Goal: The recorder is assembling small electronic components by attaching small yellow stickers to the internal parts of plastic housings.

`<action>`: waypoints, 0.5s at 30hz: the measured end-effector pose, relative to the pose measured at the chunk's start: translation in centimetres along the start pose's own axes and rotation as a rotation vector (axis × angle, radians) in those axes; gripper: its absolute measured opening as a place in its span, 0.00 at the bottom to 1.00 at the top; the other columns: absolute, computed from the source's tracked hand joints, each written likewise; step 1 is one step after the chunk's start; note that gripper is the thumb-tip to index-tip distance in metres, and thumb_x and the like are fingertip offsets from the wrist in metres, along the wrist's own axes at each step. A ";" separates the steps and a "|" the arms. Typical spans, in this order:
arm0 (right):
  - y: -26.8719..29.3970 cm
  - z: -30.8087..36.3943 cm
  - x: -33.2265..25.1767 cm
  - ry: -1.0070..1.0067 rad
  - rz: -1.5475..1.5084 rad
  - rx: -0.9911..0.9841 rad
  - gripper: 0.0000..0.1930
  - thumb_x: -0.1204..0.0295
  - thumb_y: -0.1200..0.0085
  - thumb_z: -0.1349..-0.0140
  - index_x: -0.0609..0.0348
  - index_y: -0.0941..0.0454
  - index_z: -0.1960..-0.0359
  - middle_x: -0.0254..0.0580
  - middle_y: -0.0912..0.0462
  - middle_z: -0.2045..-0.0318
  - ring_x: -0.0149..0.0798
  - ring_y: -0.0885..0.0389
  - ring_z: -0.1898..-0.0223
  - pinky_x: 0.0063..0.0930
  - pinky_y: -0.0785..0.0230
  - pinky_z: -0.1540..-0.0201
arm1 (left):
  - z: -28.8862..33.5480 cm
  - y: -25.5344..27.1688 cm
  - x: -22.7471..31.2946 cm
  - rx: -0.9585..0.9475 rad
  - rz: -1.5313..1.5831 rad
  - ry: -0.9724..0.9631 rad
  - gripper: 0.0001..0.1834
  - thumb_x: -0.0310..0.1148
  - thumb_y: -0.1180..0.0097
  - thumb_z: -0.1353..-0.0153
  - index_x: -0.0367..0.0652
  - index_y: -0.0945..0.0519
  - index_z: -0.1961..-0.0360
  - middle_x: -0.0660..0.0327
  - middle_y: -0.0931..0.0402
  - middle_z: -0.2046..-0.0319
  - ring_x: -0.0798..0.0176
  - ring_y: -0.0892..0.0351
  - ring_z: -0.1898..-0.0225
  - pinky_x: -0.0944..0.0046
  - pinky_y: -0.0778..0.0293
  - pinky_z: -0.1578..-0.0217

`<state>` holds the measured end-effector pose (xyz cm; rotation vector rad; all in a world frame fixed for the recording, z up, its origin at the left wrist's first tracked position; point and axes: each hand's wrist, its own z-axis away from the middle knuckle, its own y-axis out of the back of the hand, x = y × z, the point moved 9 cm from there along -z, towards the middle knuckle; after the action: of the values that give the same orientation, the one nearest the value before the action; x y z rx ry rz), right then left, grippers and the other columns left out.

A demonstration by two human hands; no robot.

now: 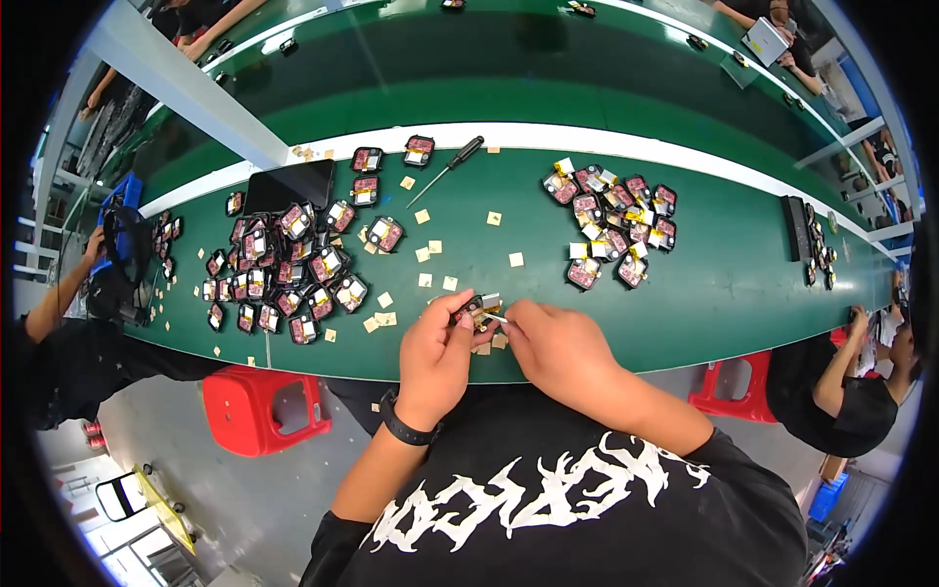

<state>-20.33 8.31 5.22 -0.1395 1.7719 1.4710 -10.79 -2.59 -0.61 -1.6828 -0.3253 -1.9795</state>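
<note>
Near the table's front edge, my left hand (435, 357) is closed round a small black-cased electronic unit (477, 313) with a reddish circuit board and a patch of yellow tape. My right hand (559, 347) meets it from the right, thumb and fingers pinched at the unit's edge. A thin pale thing shows at those fingertips, too small to name. Similar units lie in a large heap (289, 259) on the left and a smaller group (616, 220) on the right. Small beige squares (423, 254) are scattered round my hands.
A screwdriver (452, 168) lies on the green table (509, 186), beyond my hands. Behind the left heap is a dark flat panel (291, 184), beside a grey post (196, 88). Red stools (256, 411) stand below the front edge. Other people sit at both sides and across.
</note>
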 end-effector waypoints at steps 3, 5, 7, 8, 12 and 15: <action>-0.2 -0.2 -0.3 0.030 0.037 -0.015 0.06 0.73 0.46 0.33 0.61 0.28 0.62 0.53 0.17 0.72 0.60 0.16 0.70 0.53 0.24 0.68 | -0.1 0.1 -0.1 -0.037 -0.060 0.000 0.17 0.23 0.57 0.21 0.29 0.30 0.36 0.50 0.23 0.44 0.56 0.16 0.47 0.58 0.16 0.43; -0.3 -0.4 -0.3 0.051 0.053 -0.027 0.05 0.73 0.45 0.34 0.62 0.27 0.62 0.53 0.17 0.72 0.60 0.16 0.70 0.52 0.24 0.68 | -0.3 0.2 -0.2 -0.060 -0.062 0.009 0.17 0.23 0.57 0.21 0.29 0.30 0.36 0.50 0.23 0.44 0.56 0.15 0.47 0.57 0.16 0.43; -0.3 -0.6 -0.5 0.075 0.068 -0.041 0.05 0.74 0.45 0.35 0.62 0.27 0.63 0.53 0.17 0.72 0.60 0.16 0.70 0.52 0.24 0.68 | -0.3 0.0 0.0 -0.105 -0.036 0.019 0.17 0.23 0.57 0.21 0.29 0.30 0.36 0.50 0.23 0.44 0.56 0.15 0.48 0.58 0.16 0.44; -0.4 -0.7 -0.4 0.058 0.070 -0.074 0.05 0.73 0.44 0.34 0.61 0.26 0.62 0.53 0.17 0.71 0.61 0.17 0.69 0.53 0.25 0.67 | -0.2 0.1 -0.1 -0.103 -0.035 0.019 0.17 0.23 0.57 0.21 0.29 0.30 0.36 0.50 0.23 0.44 0.56 0.15 0.48 0.58 0.16 0.44; -0.4 -0.7 0.1 0.065 0.016 -0.086 0.04 0.73 0.42 0.32 0.60 0.23 0.62 0.52 0.16 0.69 0.61 0.17 0.68 0.53 0.27 0.67 | -0.2 0.1 -0.2 -0.132 0.049 0.060 0.17 0.25 0.58 0.21 0.30 0.30 0.36 0.51 0.22 0.45 0.55 0.14 0.48 0.58 0.16 0.46; -0.4 -0.8 0.8 0.105 -0.164 -0.074 0.05 0.71 0.42 0.34 0.59 0.23 0.61 0.53 0.16 0.70 0.58 0.15 0.66 0.52 0.25 0.65 | -0.1 0.2 -0.2 -0.146 0.142 0.127 0.18 0.27 0.57 0.21 0.31 0.29 0.35 0.51 0.21 0.46 0.53 0.14 0.48 0.58 0.16 0.46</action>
<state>-21.06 7.83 4.39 -0.3980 1.7448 1.4334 -10.73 -2.70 -0.89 -1.6091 -0.0149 -2.0336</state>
